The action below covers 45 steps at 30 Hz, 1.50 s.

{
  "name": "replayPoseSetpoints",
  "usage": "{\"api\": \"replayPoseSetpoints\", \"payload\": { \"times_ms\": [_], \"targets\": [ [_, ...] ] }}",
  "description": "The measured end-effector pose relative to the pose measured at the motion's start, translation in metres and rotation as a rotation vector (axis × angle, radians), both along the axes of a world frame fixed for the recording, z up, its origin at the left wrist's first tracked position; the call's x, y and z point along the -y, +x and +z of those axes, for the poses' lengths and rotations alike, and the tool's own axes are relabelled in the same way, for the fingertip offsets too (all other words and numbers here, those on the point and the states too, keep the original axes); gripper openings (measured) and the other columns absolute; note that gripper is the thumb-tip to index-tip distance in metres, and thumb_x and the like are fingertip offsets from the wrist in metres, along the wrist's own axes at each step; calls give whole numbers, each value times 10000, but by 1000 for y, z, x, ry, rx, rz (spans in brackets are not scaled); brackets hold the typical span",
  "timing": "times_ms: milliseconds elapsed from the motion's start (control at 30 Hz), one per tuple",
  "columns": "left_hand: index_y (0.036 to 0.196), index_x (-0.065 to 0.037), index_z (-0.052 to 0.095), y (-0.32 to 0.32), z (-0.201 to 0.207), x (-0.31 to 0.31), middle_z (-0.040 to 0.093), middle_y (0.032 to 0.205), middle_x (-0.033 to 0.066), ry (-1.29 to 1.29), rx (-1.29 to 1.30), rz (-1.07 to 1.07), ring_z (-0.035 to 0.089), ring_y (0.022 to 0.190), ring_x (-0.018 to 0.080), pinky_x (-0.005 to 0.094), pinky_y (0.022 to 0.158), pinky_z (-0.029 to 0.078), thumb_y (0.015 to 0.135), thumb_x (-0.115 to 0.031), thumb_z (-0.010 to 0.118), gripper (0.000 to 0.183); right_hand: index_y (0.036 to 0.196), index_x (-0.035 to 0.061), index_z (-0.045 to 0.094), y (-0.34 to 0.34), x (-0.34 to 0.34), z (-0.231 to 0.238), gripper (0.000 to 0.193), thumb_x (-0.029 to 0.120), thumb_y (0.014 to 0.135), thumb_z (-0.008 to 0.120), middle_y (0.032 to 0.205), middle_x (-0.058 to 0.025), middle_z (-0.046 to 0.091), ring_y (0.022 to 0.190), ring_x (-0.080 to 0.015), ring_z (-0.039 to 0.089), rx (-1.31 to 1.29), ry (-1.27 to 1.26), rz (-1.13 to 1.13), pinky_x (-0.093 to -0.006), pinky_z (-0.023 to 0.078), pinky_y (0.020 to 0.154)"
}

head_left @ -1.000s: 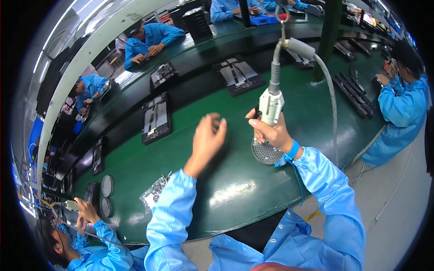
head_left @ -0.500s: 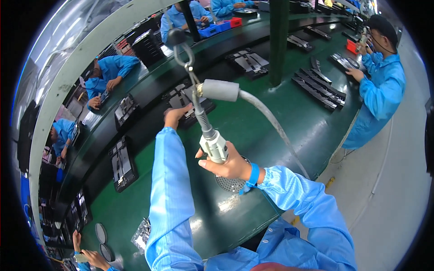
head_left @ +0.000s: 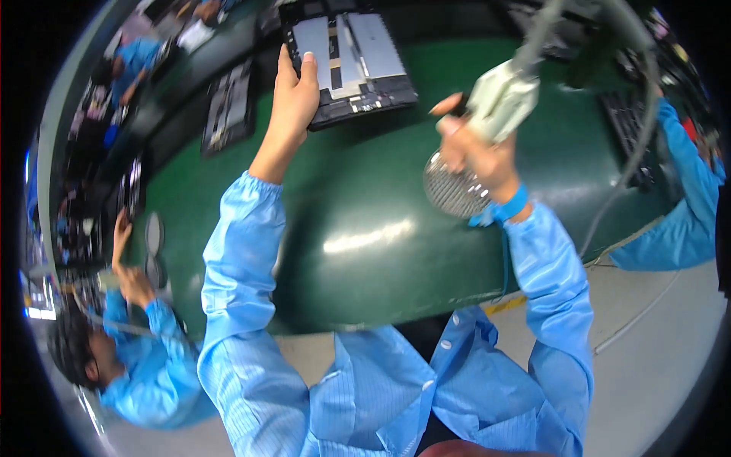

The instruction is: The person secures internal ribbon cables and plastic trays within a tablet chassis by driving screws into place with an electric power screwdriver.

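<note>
My left hand (head_left: 292, 103) grips the left edge of an opened tablet (head_left: 384, 57), thumb over its rim and fingers along its side. The tablet shows pale flat battery cells, a dark strip between them and a black frame. My right hand (head_left: 487, 160) is wrapped round the off-white body of a corded electric screwdriver (head_left: 502, 99), smeared by motion. Its bit is out of sight. Below that hand lies a round metal dish (head_left: 445, 186) with a perforated surface, partly hidden by my fingers. A blue band circles my right wrist.
Another opened tablet (head_left: 228, 107) rests to the left on the green table (head_left: 343, 190). Two round lids (head_left: 154, 232) lie near a co-worker (head_left: 145, 373) at lower left. Long black parts (head_left: 628, 137) are stacked at right, beside another person's blue sleeve (head_left: 674, 145). A grey cable (head_left: 640, 145) hangs there.
The view has swung, bringing the tablet and my left hand nearer and higher in the picture. My right hand has moved rightward with the screwdriver, away from the tablet.
</note>
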State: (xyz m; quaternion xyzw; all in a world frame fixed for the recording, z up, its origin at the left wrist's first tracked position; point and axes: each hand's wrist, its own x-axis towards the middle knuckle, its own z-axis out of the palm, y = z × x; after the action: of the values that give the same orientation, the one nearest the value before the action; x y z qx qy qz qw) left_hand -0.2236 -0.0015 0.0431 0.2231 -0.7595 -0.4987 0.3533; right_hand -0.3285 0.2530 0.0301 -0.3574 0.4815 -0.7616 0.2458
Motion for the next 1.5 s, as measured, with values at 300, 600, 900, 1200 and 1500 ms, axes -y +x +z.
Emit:
{"api": "replayPoseSetpoints", "payload": {
  "times_ms": [300, 600, 900, 1200, 1500],
  "targets": [
    [1521, 84, 135, 206, -56, -160, 276, 1546, 289, 171, 259, 141, 265, 1452, 319, 349, 1174, 210, 1026, -183, 491, 666, 1110, -97, 585, -6, 11, -16, 276, 108, 927, 557, 571, -23, 430, 458, -119, 433, -44, -50, 60, -293, 390, 463],
    [1195, -6, 594, 278, -42, -179, 546, 1014, 190, -348, 479, 550, 556, 913, 310, 407, 785, 461, 914, -168, 660, 331, 1141, -136, 513, 8, 5, -10, 332, 126, 938, 511, 571, -6, 363, 456, -111, 377, -77, -8, 64, -294, 369, 481],
    [924, -17, 624, 327, -75, -161, 569, 835, 103, -359, 751, 818, 553, 823, 272, 394, 794, 400, 875, -284, 739, 295, 1165, -143, 487, 5, 8, -10, 352, 137, 952, 487, 586, -10, 358, 471, -113, 380, -91, -28, 96, -293, 373, 491],
    [949, 2, 739, 309, -50, -134, 721, 833, 65, -280, 137, 681, 597, 711, 110, 251, 648, 453, 844, -84, 756, 137, 1171, -131, 514, -1, 10, -16, 343, 131, 949, 503, 576, -12, 359, 457, -119, 382, -87, -38, 98, -297, 369, 483],
    [1092, 5, 734, 174, -55, -53, 730, 973, 67, 237, 183, 8, 636, 900, 97, 218, 799, 484, 887, -178, 738, 275, 1127, -121, 564, 3, 7, -13, 293, 98, 937, 518, 567, -32, 398, 451, -132, 412, -114, -77, 91, -303, 381, 468]
  ]
}}
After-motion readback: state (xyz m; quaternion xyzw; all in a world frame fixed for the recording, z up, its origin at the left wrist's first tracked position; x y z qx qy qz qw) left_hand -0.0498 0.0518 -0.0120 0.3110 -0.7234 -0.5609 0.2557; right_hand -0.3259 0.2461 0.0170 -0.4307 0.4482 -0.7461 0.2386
